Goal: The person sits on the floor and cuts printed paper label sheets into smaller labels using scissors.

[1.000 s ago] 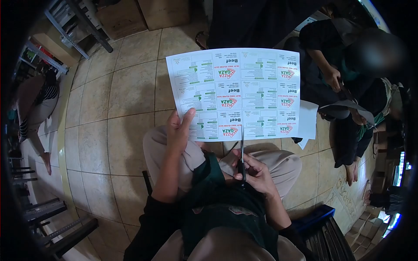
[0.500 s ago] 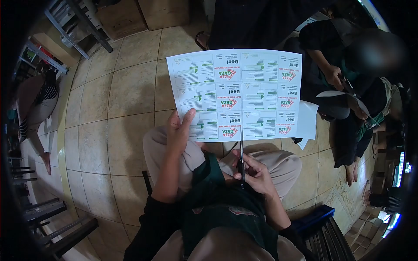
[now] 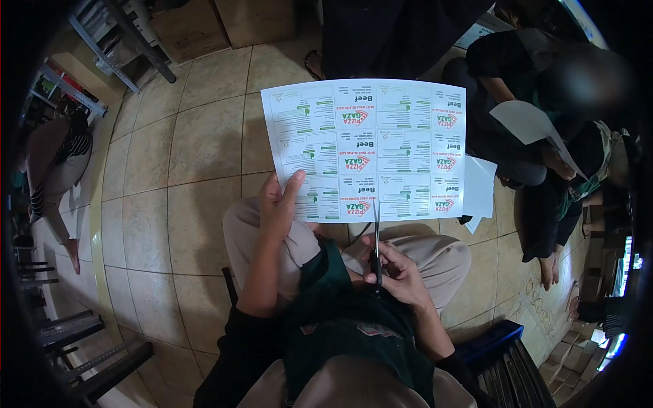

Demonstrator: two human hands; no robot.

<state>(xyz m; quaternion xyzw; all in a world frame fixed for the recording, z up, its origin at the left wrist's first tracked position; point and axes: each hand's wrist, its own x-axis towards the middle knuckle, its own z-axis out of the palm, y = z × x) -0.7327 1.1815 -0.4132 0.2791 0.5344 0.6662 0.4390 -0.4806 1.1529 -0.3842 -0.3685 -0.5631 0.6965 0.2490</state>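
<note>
A large white sheet of printed labels (image 3: 401,149) is held up over my crossed legs, with repeated "Pizza Gaza" and "Beef" panels that appear upside down. My left hand (image 3: 279,197) pinches its lower left corner, thumb on the printed face. In my right hand (image 3: 394,268) is a pair of scissors with black handles (image 3: 376,268), its blades pointing up. The blades meet the sheet's lower edge near the middle, between two columns of panels. How far they reach into the paper is hard to make out.
To the right sits a person (image 3: 517,88) holding another white sheet (image 3: 530,126). More white paper (image 3: 480,187) lies on the tiled floor (image 3: 197,224) beside my sheet. Someone in dark clothing (image 3: 381,41) is ahead. A dark slatted crate with a blue edge (image 3: 503,353) stands near my right side.
The upper edge of my sheet has dipped slightly towards me, while both hands stay nearly in place. The person at the right has raised and shifted their paper to the left.
</note>
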